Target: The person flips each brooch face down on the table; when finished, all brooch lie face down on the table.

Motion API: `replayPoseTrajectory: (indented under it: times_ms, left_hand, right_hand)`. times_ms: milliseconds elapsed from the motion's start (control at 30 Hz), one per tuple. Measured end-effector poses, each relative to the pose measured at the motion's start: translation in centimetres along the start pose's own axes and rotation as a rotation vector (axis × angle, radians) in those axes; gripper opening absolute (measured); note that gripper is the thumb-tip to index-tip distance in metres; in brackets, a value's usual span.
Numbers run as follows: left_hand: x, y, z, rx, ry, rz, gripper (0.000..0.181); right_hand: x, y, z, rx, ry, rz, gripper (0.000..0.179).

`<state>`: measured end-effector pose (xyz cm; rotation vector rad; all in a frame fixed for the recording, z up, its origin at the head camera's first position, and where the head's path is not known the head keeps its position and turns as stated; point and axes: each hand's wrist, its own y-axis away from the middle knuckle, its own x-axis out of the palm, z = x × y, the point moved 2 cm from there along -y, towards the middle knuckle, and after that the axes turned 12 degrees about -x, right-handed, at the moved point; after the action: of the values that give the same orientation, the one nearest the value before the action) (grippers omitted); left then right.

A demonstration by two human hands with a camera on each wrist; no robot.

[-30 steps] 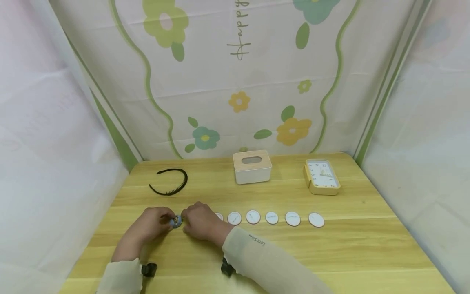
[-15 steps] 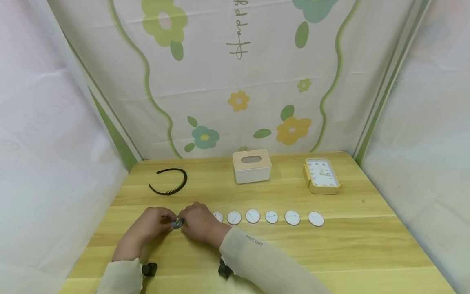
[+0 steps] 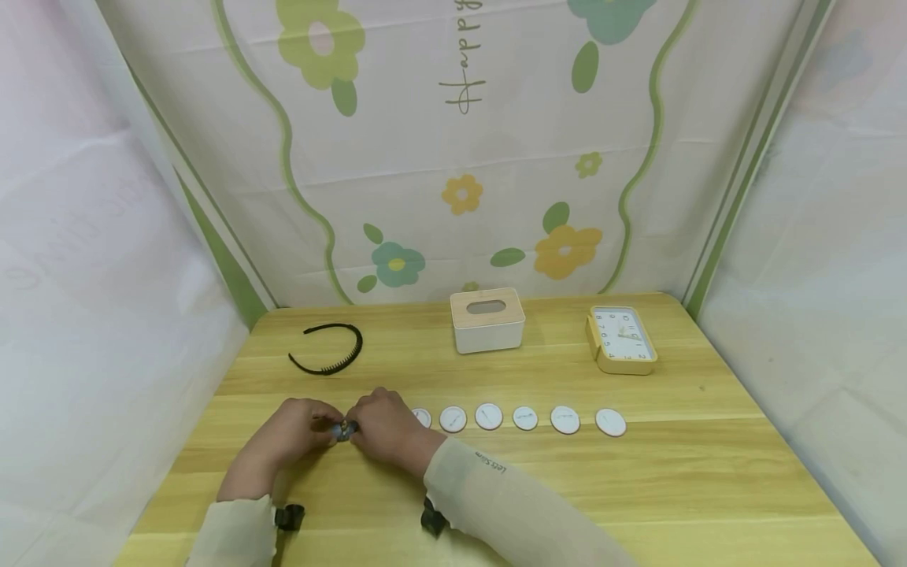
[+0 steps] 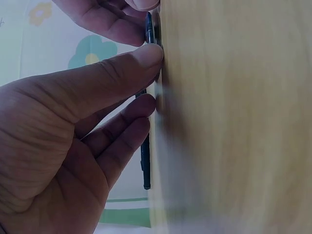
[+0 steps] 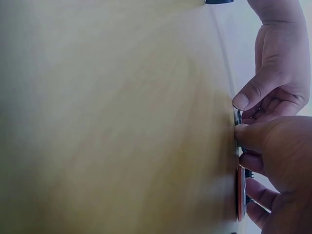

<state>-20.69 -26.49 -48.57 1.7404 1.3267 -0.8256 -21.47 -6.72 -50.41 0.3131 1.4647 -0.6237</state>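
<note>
A small round blue button badge (image 3: 344, 431) with a picture on its face is held between both hands, low over the table. My left hand (image 3: 294, 431) pinches its left edge with thumb and fingers, the thumb pressed at the rim in the left wrist view. From the other side my right hand (image 3: 386, 425) pinches the right edge, its fingertips covering part of the face. A white-backed badge (image 3: 421, 417) lies just right of my right hand, partly hidden by it. In the right wrist view, a badge with a red rim (image 5: 241, 194) sits beside my right fingers.
Several more white-backed badges (image 3: 488, 416) lie in a row to the right on the wooden table (image 3: 680, 480). Behind them stand a tissue box (image 3: 489, 335) and a yellow clock (image 3: 623, 339). A black headband (image 3: 354, 350) lies at the back left.
My right hand has moved slightly left and taken hold of the badge's right edge. The badge has tilted and its face shows less. My left hand has stayed nearly in place.
</note>
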Motion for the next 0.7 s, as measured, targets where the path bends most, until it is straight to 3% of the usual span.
replayPoseTrajectory:
  times_ms: [367, 700]
  left_hand:
    - [-0.11, 0.09, 0.07, 0.047, -0.010, -0.005, 0.014]
    - [-0.43, 0.16, 0.60, 0.022, 0.008, -0.028, 0.019]
  right_hand:
    - [-0.10, 0.01, 0.04, 0.014, 0.033, 0.012, 0.020]
    - [-0.03, -0.21, -0.39, 0.033, 0.127, -0.027, 0.024]
